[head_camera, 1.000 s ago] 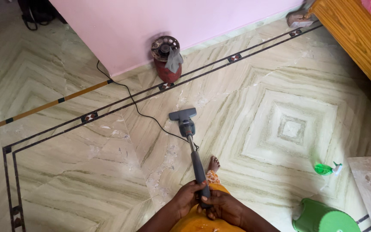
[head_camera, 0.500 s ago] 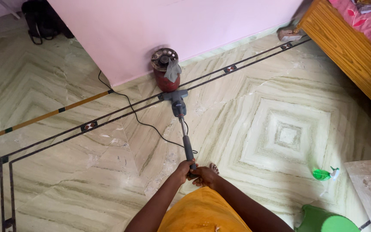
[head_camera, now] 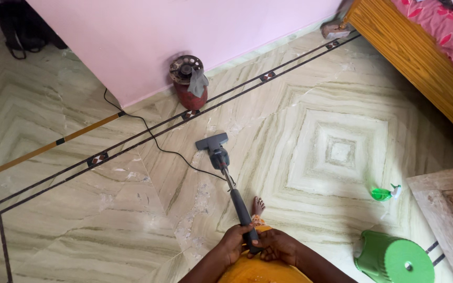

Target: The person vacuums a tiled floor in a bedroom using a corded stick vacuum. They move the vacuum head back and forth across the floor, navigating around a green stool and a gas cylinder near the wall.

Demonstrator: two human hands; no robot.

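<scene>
Both hands are clenched on the vacuum's handle: left hand (head_camera: 235,242), right hand (head_camera: 277,246). The vacuum (head_camera: 230,183) slants forward, its head (head_camera: 212,141) flat on the marble floor (head_camera: 79,209), cord (head_camera: 153,137) running toward the red cylinder (head_camera: 187,84). Judged mid-stroke; next pass likely needs steering clear of the cord.

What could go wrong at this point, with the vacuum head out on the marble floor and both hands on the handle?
The black cord trails across the floor just left of the vacuum head; a sideways pass might run over it or snag it. The bare foot stands close beside the wand, so a pull back could clip the toes. The left hand and right hand grip low, near the body.
</scene>
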